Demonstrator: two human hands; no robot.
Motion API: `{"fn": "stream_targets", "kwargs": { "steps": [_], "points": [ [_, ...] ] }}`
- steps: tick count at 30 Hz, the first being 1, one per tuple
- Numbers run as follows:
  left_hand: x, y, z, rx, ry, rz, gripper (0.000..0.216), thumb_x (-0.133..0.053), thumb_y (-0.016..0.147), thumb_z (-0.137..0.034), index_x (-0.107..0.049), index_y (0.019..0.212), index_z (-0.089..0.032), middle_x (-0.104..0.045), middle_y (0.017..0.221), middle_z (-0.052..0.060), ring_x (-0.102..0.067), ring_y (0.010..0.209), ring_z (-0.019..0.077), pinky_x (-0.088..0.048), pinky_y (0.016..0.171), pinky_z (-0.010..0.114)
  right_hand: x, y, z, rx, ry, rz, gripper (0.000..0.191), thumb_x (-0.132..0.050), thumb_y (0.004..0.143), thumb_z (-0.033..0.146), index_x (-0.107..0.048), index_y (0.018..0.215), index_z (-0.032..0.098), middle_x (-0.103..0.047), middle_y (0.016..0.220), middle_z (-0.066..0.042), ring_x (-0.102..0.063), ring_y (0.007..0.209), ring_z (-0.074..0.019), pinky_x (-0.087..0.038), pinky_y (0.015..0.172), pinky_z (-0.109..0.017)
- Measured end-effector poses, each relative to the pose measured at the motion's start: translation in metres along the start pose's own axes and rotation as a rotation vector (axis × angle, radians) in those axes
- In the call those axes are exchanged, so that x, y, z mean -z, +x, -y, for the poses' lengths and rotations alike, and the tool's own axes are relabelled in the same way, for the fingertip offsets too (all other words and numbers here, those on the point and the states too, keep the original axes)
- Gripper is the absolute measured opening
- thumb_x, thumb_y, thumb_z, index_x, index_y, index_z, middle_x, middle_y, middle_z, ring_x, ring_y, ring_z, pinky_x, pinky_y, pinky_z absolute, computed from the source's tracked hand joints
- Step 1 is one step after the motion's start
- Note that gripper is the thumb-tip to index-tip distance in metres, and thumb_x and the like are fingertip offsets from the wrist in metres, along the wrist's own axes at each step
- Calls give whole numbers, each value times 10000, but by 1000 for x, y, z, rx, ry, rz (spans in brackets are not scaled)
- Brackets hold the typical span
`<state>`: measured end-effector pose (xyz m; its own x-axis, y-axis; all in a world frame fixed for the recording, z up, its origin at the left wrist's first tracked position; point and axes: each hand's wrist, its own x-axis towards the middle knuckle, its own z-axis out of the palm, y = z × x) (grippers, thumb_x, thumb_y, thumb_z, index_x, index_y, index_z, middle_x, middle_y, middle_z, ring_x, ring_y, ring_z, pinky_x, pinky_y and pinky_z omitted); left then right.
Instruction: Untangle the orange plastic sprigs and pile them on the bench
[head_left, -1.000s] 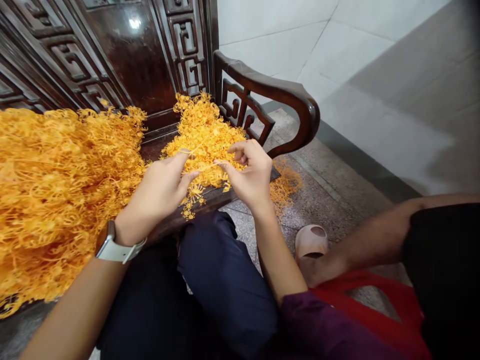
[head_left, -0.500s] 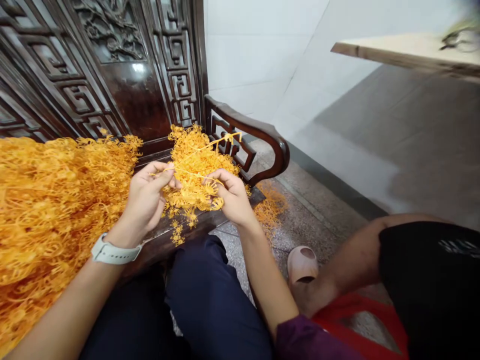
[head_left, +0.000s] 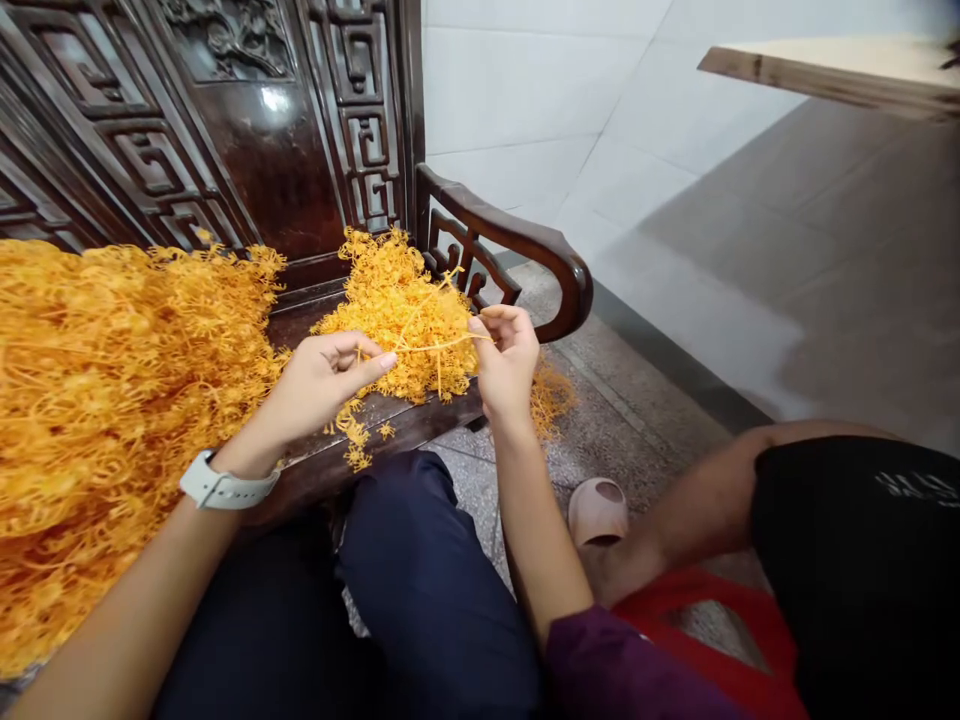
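My left hand (head_left: 322, 382) and my right hand (head_left: 504, 360) both pinch one thin orange plastic sprig (head_left: 429, 347), which stretches between them above the seat. Under it lies a small heap of orange sprigs (head_left: 397, 300) on the dark wooden bench (head_left: 409, 420). A much larger orange heap (head_left: 112, 380) covers the bench to the left of my left arm. A white watch (head_left: 217, 487) is on my left wrist.
The carved bench back (head_left: 225, 110) and armrest (head_left: 525, 245) stand behind the heaps. Loose orange sprigs (head_left: 551, 395) lie on the speckled floor. Another person's leg (head_left: 712, 510), pink slipper (head_left: 598, 510) and red stool (head_left: 697, 620) are at the right. A pale tabletop edge (head_left: 825, 75) shows at top right.
The view shifted upward and then slightly back. My hands lifted a sprig from the small heap and have drawn apart, so it now stretches between them.
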<state>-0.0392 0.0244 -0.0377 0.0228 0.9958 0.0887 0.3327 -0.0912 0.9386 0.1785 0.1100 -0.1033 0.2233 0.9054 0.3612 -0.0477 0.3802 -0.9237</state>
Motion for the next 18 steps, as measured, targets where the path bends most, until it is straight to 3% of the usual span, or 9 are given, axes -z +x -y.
{"fn": "stream_targets", "kwargs": {
  "steps": [5,9,14,18],
  "points": [
    [5,-2,-4,135,-413,-37,215,-770,909,-361,-749,787,-185,-352,500,-54,-308,447,75,-277,454,230,9,-2,-9,146,-301,63,156,-732,915,362,-687,929,213,-720,976,-48,-634,942,-198,-480,857,-363],
    [8,-3,-11,201,-667,-58,135,-722,929,-259,-704,839,-159,-554,598,-1,-532,522,99,-466,514,212,9,-8,-2,238,-419,143,259,-806,858,350,-704,1061,225,-723,1106,-59,-626,1078,-241,-462,970,-425],
    [10,-10,-25,201,-742,-25,75,-639,1000,-243,-636,966,-177,-768,825,70,-761,743,191,-635,762,322,7,-21,29,171,-224,392,529,-885,790,373,-659,1258,271,-660,1321,-65,-603,1238,-265,-470,1010,-433],
    [7,-17,-38,184,-733,-61,73,-604,1041,-253,-608,1004,-190,-804,931,79,-800,807,207,-640,788,327,5,-34,61,199,38,345,256,-724,953,362,-687,1194,284,-679,1222,-53,-629,1173,-231,-493,1003,-417]
  ]
}}
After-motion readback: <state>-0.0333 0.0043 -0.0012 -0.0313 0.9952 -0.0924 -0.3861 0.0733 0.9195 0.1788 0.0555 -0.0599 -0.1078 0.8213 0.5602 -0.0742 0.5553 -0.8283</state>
